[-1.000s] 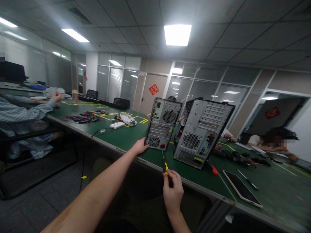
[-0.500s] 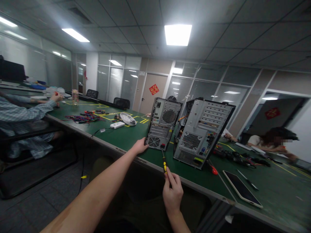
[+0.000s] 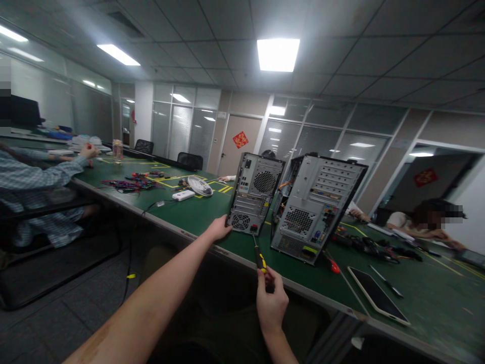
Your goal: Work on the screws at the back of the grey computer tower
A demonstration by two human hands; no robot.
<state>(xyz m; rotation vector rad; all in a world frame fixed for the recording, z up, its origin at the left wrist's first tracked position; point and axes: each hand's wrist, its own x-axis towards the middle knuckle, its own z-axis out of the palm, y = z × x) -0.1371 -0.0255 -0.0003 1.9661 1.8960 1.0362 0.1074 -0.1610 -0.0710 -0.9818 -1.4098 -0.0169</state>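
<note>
A black-and-yellow screwdriver [image 3: 260, 259] is pinched by its handle end in my right hand [image 3: 273, 298]. Its shaft points up to the lower rear panel of the smaller computer tower [image 3: 248, 194], close to the red switch by the power supply; exact tip contact is too small to tell. Around the lower left edge of that tower is my left hand [image 3: 219, 228], its fingers partly hidden behind the case. Both towers stand upright, backs facing me. To the right is the larger computer tower [image 3: 314, 202], its left side open with wires showing inside.
Bundled wires [image 3: 131, 183], a white power strip [image 3: 183, 195] and a round white fan cover [image 3: 200, 185] lie left on the green table [image 3: 189, 217]. At right are a red-handled tool [image 3: 334, 266], a phone [image 3: 377, 296], a pen-like tool [image 3: 386, 281] and black cables [image 3: 373, 245]. Co-workers sit on both sides.
My right hand has shifted slightly down and right, and its fingers are rearranged on the screwdriver handle, which has turned and tilted a little. My left hand and both towers stay in place.
</note>
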